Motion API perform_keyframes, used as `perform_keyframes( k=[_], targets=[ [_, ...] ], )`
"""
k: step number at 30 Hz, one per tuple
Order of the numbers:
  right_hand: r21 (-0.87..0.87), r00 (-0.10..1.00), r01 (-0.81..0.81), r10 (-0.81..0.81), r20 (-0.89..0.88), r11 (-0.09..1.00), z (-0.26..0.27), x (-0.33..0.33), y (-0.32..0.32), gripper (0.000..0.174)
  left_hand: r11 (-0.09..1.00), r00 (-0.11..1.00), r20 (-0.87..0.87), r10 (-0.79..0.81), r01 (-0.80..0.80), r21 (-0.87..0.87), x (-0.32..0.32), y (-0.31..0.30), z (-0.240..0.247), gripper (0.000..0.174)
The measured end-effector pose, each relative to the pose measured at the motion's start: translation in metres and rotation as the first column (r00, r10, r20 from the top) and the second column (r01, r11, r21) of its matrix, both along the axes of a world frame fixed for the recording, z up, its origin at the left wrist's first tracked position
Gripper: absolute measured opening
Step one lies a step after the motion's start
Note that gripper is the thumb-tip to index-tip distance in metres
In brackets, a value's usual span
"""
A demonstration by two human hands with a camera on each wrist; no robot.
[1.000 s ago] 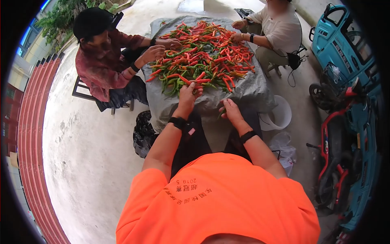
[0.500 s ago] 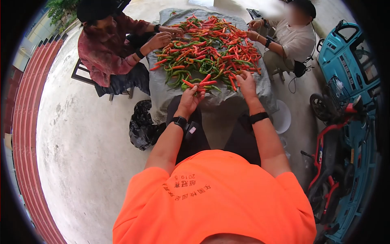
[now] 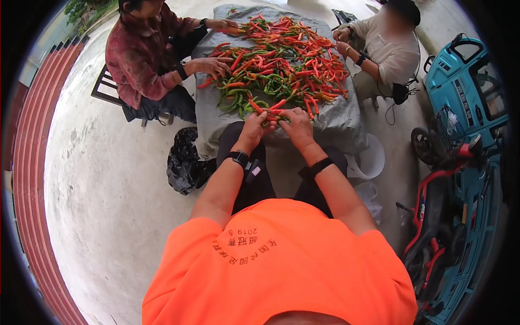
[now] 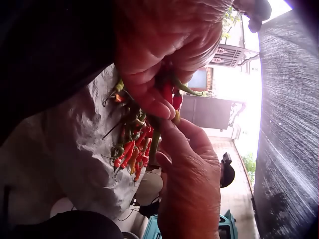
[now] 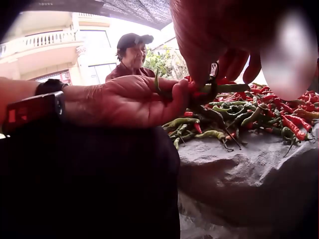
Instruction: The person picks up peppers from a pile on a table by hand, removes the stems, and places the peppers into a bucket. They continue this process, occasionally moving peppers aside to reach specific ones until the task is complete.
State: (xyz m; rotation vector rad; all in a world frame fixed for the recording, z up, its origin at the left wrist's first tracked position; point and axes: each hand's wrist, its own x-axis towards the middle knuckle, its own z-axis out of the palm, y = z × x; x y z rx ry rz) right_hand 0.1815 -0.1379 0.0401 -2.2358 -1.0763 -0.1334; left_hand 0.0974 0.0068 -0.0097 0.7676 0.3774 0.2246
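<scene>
In the head view both hands meet at the near edge of a pile of red and green chili peppers [image 3: 287,59]. My left hand [image 3: 252,130], palm turned up, grips several chili peppers [image 3: 278,104] that stick out past its fingers. Close against it, my right hand [image 3: 298,130] pinches a green chili pepper [image 5: 229,88] between thumb and fingers. In the left wrist view the fingertips of both hands come together, with red peppers [image 4: 168,90] and a curved green stem [image 4: 187,88] showing between them. The fingers hide most of what they hold.
Grey sheeting [image 3: 336,124] covers the table. One person [image 3: 142,59] sits at the left with hands in the pile, another [image 3: 379,49] at the right. A white bucket [image 3: 374,157] stands right of my knees, a black plastic bag [image 3: 187,162] to the left.
My right hand went from below the table edge out to the pile's right front, then came in against my left hand. My left hand keeps its peppers. The left person's near hand moved nearer me.
</scene>
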Motion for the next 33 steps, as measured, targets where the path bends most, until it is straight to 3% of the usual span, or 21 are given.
perform_keyframes(
  k=[2, 5, 6, 8, 9, 11, 14, 17, 20, 23, 26, 29, 33],
  targets=[
    [-0.017, 0.999, -0.001, 0.001, 0.038, 1.0, -0.008, 0.001, 0.005, 0.023, 1.0, 1.0, 0.006, -0.013, 0.013, 0.006, 0.0, 0.002, -0.001, 0.018],
    [0.17, 0.998, -0.038, 0.046, -0.041, 0.985, -0.018, 0.008, 0.004, 0.016, 1.0, 1.0, 0.002, 0.002, -0.002, -0.007, -0.002, 0.003, -0.001, 0.018],
    [0.275, 0.964, 0.025, 0.05, -0.261, 0.961, -0.017, 0.011, 0.003, 0.015, 1.0, 1.0, 0.001, 0.011, -0.011, -0.019, -0.002, 0.004, -0.001, 0.018],
    [0.412, 0.752, 0.22, 0.115, -0.649, 0.884, -0.017, 0.015, 0.0, 0.014, 0.999, 1.0, 0.005, 0.023, -0.023, -0.039, -0.002, 0.005, -0.002, 0.018],
    [0.423, 0.699, 0.243, 0.144, -0.7, 0.873, -0.021, 0.016, -0.003, 0.014, 0.999, 1.0, 0.009, 0.025, -0.025, -0.046, -0.003, 0.005, -0.003, 0.018],
    [0.442, 0.585, 0.297, 0.204, -0.785, 0.847, -0.029, 0.02, -0.008, 0.015, 0.998, 1.0, -0.003, 0.027, -0.027, -0.05, -0.002, 0.006, -0.002, 0.017],
    [0.37, 0.475, 0.432, 0.141, -0.869, 0.823, -0.021, 0.011, -0.014, 0.015, 0.996, 0.998, 0.005, 0.055, -0.054, -0.078, 0.0, 0.006, -0.004, 0.017],
    [0.298, 0.282, 0.591, 0.155, -0.947, 0.75, -0.027, 0.017, -0.023, 0.014, 0.996, 0.999, 0.01, 0.047, -0.046, -0.078, 0.0, 0.008, -0.007, 0.017],
    [0.284, 0.195, 0.596, 0.208, -0.958, 0.751, -0.025, 0.023, -0.027, 0.014, 0.996, 0.999, 0.011, 0.045, -0.044, -0.077, -0.001, 0.009, -0.006, 0.017],
    [0.323, 0.236, 0.536, 0.229, -0.945, 0.78, -0.025, 0.024, -0.026, 0.015, 0.995, 0.998, 0.014, 0.055, -0.053, -0.088, -0.001, 0.009, -0.007, 0.017],
    [0.394, 0.242, 0.573, 0.312, -0.919, 0.719, -0.035, 0.024, -0.022, 0.017, 0.995, 0.997, 0.018, 0.069, -0.068, -0.079, -0.001, 0.009, -0.005, 0.018],
    [0.434, 0.138, 0.571, 0.439, -0.888, 0.697, -0.011, 0.011, -0.021, 0.019, 0.994, 0.999, 0.023, 0.04, -0.038, -0.102, -0.001, 0.009, -0.002, 0.018],
    [0.37, 0.189, 0.573, 0.322, -0.928, 0.731, -0.025, 0.009, -0.023, 0.02, 0.996, 1.0, -0.007, 0.028, -0.028, -0.08, -0.002, 0.009, 0.0, 0.018]
  ],
)
